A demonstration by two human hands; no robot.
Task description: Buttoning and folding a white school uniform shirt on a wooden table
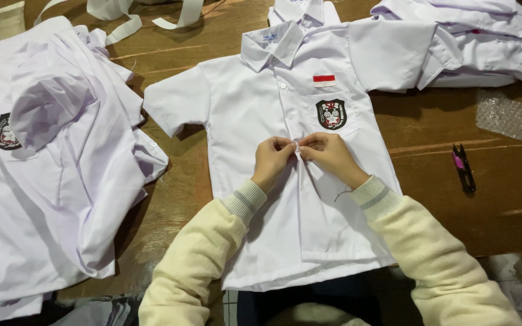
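the white shirt (pixel 273 121) lies flat on the wooden table (pixel 442 181), collar away from the person. the left hand (pixel 271 160) and right hand (pixel 328 156) both pinch its front strip, fingertips shut tight and touching. it is best to keep both edges lined up and the cloth flat. the button itself is hidden under the fingers, and the shirt's bottom edge is partly covered by the sleeves.

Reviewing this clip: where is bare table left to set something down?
Bare wood lies right of the spread shirt, around the thread snips, below the bubble wrap. A narrow strip runs between that shirt and the left shirt pile. The top edge is crowded with strips and the folded shirts.
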